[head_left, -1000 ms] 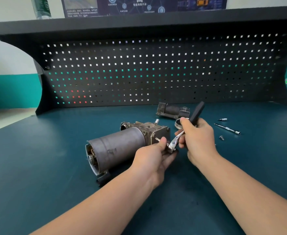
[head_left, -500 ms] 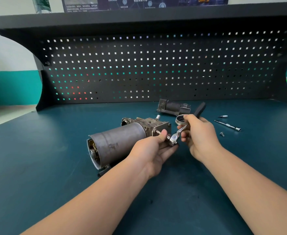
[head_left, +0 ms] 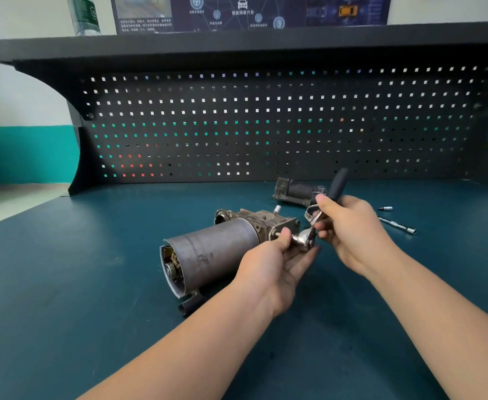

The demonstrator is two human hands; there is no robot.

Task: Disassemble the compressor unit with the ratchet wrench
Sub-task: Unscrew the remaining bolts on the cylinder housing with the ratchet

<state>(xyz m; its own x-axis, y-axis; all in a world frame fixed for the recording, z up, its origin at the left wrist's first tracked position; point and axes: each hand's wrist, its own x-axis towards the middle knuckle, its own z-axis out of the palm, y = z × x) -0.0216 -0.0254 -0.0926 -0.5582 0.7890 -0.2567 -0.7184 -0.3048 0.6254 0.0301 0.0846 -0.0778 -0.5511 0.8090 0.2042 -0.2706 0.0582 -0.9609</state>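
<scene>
The compressor unit, a grey metal cylinder with a cast block at its far end, lies on its side on the blue-green bench. My right hand grips the ratchet wrench by its black handle, which points up and away. The wrench's chrome head sits on a bolt at the block's right face. My left hand cups under that head, thumb pressed on the socket beside the block.
A detached dark compressor part lies behind my hands. To the right lie an extension bar and a small bit. A black pegboard closes off the back of the bench, with a bottle on its shelf.
The wrench handle has swung a little, from leaning right to standing more upright. Both hands stay at the bolt on the block's right face.
</scene>
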